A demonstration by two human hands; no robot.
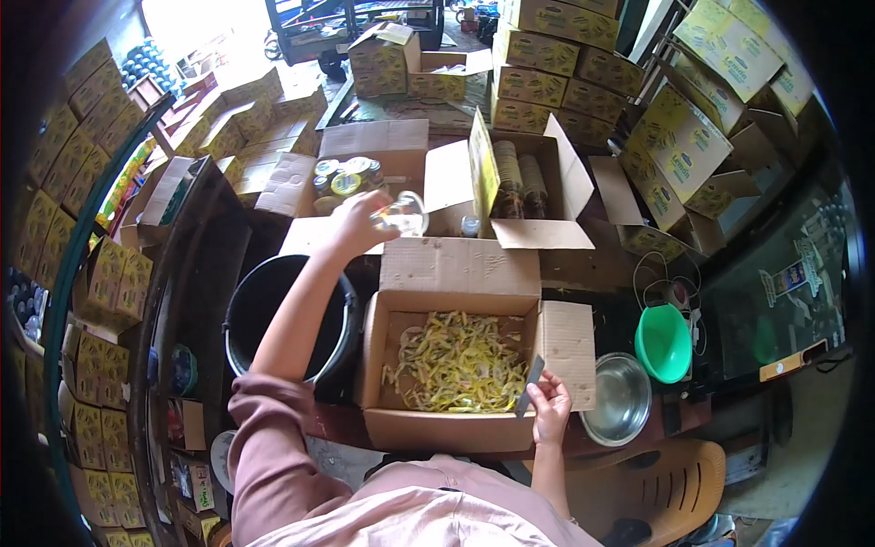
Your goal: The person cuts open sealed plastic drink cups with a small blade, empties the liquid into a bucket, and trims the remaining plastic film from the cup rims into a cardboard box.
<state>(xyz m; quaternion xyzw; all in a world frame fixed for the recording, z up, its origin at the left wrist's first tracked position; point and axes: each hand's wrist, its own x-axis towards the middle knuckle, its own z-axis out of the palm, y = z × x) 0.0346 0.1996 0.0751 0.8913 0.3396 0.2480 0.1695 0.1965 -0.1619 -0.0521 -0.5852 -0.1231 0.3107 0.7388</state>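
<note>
My left hand reaches forward over the far side of the work table, its fingers closed around a clear plastic cup. What is inside the cup is hard to make out. Just beyond it, an open carton holds several lidded jars. My right hand pinches a flat dark strip at the right edge of the near cardboard box. A heap of yellow-green strips lies inside that box.
Left of the near box stands a black bucket. To its right are a metal bowl and a green basin. An open carton holds stacked cups. Cartons pile up behind, and an orange chair stands near me.
</note>
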